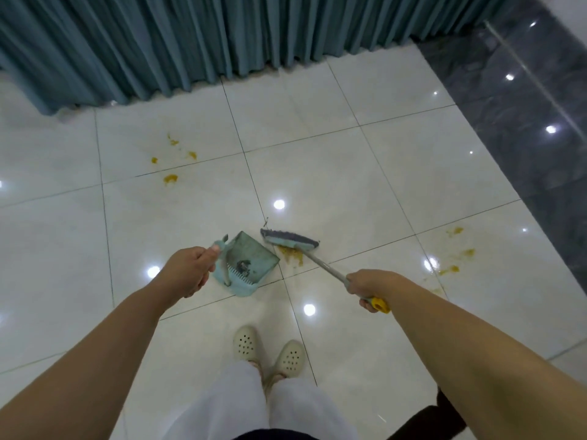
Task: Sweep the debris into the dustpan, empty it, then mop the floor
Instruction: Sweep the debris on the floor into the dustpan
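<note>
The left hand is closed around the handle of the dustpan, which sits tilted on the white tile floor with dark debris inside; the right hand grips the broom by its grey pole, just above the yellow end; the broom head rests on the floor just right of the dustpan's mouth, beside an orange smear; more orange spots lie far left and others far right; a teal curtain hangs behind.
</note>
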The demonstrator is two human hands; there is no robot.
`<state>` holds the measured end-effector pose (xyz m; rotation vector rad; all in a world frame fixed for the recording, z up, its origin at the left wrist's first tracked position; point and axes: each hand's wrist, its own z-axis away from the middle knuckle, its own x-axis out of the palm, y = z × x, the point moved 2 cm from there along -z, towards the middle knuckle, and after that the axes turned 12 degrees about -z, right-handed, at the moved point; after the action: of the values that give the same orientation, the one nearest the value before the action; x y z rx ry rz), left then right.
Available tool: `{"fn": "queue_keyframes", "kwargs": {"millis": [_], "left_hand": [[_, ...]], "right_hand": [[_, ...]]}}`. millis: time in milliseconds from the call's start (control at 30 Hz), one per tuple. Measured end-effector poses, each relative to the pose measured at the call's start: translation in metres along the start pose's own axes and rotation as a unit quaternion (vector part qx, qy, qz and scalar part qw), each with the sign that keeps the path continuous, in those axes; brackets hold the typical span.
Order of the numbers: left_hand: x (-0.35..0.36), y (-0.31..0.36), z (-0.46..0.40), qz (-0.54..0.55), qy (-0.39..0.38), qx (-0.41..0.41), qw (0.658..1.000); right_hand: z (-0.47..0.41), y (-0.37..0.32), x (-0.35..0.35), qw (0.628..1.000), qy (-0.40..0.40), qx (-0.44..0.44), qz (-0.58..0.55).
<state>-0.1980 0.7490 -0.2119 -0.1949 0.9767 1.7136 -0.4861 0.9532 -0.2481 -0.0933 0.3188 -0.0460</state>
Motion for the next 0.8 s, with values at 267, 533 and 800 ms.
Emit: {"fn": "queue_keyframes", "kwargs": {"millis": [267,533,800], "left_hand": [[0.009,0.002,0.015,-0.024,-0.018,0.025,0.999],[0.013,0.0,0.027,-0.028,-0.035,0.033,0.998],[-0.004,-0.012,0.019,-0.074,-0.068,0.048,0.994]], "right_hand": [[0.017,0.032,-0.015,0.999,0.005,-0.002,0.038],[0.042,0.035,-0.044,1.0,0.002,-0.017,-0.021],[0.046,0.034,-0.04,0.986,0.009,0.024,-0.164]]}}
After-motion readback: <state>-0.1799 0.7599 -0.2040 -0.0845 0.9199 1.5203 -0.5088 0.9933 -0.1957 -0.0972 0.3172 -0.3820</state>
